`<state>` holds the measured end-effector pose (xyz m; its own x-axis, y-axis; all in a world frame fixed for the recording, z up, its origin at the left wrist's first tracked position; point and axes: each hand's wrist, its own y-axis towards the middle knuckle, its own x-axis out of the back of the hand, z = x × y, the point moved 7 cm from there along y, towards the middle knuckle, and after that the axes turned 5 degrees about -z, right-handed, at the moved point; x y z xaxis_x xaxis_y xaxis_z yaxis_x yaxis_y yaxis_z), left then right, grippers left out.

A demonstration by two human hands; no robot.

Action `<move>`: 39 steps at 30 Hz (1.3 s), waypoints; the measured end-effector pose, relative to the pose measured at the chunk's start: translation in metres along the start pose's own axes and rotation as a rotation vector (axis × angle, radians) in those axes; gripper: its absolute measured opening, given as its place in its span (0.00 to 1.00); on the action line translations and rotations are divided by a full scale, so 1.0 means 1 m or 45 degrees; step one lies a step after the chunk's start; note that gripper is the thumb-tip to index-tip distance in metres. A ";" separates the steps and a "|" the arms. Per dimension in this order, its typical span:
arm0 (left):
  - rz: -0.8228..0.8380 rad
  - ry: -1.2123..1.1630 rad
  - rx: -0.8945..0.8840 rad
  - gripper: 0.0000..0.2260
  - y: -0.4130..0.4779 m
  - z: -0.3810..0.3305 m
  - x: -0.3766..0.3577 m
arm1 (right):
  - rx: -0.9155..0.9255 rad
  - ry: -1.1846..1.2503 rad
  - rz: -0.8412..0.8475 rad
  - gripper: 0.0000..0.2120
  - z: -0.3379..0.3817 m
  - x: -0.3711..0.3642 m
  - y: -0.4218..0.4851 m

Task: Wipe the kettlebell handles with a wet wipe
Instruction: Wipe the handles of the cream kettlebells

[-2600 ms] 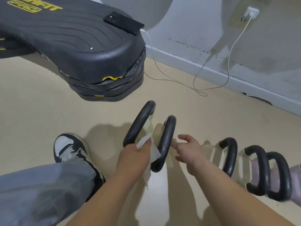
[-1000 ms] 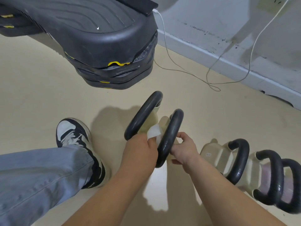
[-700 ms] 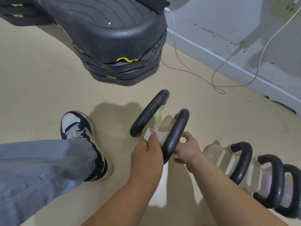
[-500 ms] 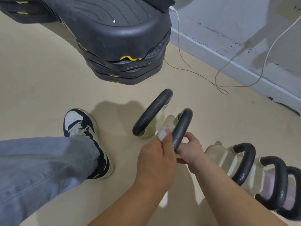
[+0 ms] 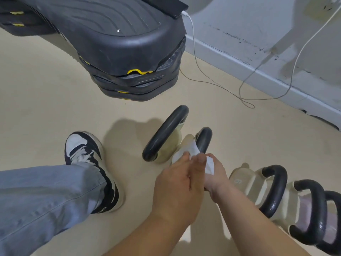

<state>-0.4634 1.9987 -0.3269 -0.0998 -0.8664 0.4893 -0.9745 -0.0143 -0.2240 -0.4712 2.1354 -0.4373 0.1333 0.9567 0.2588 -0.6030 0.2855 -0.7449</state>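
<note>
White and crumpled, the wet wipe [image 5: 188, 150] is pinched in my left hand [image 5: 177, 183], fingers curled round it, and pressed against the near side of the second kettlebell handle [image 5: 204, 138]. One flap falls across the knuckles of my right hand [image 5: 218, 175], which sits just behind my left, low on the same handle. Whether that right hand grips the handle or only rests there I cannot tell, because its fingers are hidden under the wipe and my left thumb.

The handle is a thick, matt black loop. Only its upper curve shows, and the lower half is behind my hands. Just beside it on my left, the first kettlebell handle [image 5: 164, 131] tilts the same way over a pale cream body [image 5: 170, 145].

To my right three more black loops stand in a row. The third handle [image 5: 278, 189] rises from a cream, ribbed body bearing a faint mark I cannot read. After it comes the fourth handle [image 5: 318, 204], then the last handle [image 5: 333, 196], which is cut off by the frame edge.

Beyond them on the beige floor [image 5: 36, 108] is a black step platform [image 5: 120, 43] with yellow accents. A dark phone [image 5: 164, 5] lies on it, clipped at the top edge, with a white cable [image 5: 192, 39] trailing towards the wall. My black-and-white shoe [image 5: 86, 154] and jeans leg [image 5: 46, 196] are at the left.
</note>
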 end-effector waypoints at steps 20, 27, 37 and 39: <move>0.178 0.778 -0.395 0.43 0.047 -0.008 -0.047 | -0.056 0.070 -0.044 0.13 -0.008 0.005 0.006; 0.282 0.833 -0.300 0.45 0.053 -0.018 -0.053 | -0.133 0.203 -0.054 0.13 -0.012 0.009 0.005; 0.218 0.911 -0.339 0.51 -0.004 0.024 -0.040 | -0.130 0.291 -0.034 0.24 -0.013 0.007 0.010; 0.272 1.005 -0.329 0.46 0.023 -0.001 -0.046 | -0.134 0.284 -0.050 0.19 -0.015 0.008 0.013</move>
<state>-0.4812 2.0386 -0.3540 -0.3037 -0.2353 0.9233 -0.9246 0.3067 -0.2260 -0.4658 2.1479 -0.4537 0.3324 0.9303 0.1552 -0.5101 0.3157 -0.8001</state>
